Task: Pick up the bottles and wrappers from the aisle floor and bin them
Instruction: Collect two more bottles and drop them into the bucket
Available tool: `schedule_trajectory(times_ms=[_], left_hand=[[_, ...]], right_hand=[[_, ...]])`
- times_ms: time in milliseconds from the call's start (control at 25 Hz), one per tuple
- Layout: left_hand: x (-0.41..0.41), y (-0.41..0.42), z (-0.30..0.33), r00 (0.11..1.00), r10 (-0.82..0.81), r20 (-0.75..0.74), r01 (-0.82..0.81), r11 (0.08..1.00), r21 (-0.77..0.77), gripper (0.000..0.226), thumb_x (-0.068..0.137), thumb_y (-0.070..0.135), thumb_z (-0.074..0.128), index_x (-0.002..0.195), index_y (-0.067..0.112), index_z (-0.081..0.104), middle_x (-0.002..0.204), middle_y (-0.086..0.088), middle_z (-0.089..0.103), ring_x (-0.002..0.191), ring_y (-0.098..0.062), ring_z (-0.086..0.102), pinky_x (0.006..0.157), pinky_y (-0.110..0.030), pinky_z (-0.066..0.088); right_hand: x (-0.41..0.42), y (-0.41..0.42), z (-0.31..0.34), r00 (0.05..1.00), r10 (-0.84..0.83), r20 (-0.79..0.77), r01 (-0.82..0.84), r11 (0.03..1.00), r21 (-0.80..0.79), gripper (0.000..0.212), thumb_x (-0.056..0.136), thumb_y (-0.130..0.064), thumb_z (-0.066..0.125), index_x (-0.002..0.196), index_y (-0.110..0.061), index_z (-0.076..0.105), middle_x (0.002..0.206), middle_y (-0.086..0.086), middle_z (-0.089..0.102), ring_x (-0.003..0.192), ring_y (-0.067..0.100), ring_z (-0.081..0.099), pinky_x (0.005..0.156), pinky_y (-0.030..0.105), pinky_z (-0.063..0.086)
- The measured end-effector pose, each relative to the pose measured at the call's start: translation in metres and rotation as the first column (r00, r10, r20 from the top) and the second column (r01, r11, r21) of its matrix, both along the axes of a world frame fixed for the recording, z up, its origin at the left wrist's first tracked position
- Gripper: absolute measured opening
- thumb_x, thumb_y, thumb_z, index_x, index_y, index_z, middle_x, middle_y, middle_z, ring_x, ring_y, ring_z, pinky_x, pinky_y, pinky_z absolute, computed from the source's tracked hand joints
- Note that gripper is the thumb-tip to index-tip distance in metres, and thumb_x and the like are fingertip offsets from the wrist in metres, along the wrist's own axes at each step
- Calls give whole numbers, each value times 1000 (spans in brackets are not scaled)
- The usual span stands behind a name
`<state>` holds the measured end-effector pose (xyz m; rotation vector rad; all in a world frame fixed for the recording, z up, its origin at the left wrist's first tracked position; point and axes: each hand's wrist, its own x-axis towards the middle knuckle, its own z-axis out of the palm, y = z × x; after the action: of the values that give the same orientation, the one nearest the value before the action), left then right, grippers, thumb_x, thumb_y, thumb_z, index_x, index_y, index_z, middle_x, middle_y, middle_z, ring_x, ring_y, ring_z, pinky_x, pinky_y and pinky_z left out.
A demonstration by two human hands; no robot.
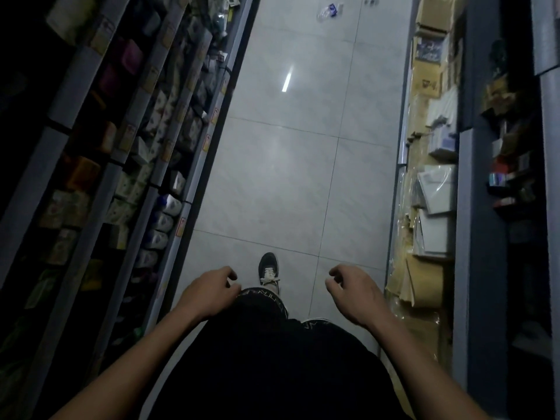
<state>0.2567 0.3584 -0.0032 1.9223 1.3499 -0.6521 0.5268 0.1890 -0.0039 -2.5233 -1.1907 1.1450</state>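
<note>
Both my hands hang in front of me holding nothing: my left hand [209, 287] and my right hand [353, 291] have their fingers loosely curled. A crumpled clear plastic bottle with a blue label [329, 10] lies far down the pale grey tiled aisle floor [288, 177], well apart from me (no bin in view). By my reckoning nothing is collected yet.

The person wears black shorts [272, 344] with a pale patterned band along each hem, bare forearms with no sleeves, and 1 visible dark sneaker [269, 268] with white laces.
</note>
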Motion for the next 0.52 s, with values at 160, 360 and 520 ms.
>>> schedule_trajectory(times_ms=[160,360,520], left_hand=[[67,68,10,989,-144,37,144,989,21,43,95,48,51,132,27,60,111,6,72,99,-16,66,86,-35,54],[175,137,22,957,-277,81,270,959,90,40,96,49,49,129,29,60,106,9,71,95,-15,64,77,-34,51],[262,172,22,945,-316,81,307,946,105,39,98,47,50,129,27,60,108,7,73,93,-15,65,76,-33,51]], right_hand=[[35,17,4,994,-107,-5,107,993,-45,36,98,-45,53,126,-23,63,115,-6,66,101,10,61,87,34,55],[104,35,5,968,-252,14,253,966,-47,27,98,-46,53,115,-28,66,109,-7,64,96,11,60,85,37,55],[179,62,-1,957,-292,3,292,956,-44,31,98,-43,52,118,-26,66,114,-4,66,99,14,62,86,36,54]])
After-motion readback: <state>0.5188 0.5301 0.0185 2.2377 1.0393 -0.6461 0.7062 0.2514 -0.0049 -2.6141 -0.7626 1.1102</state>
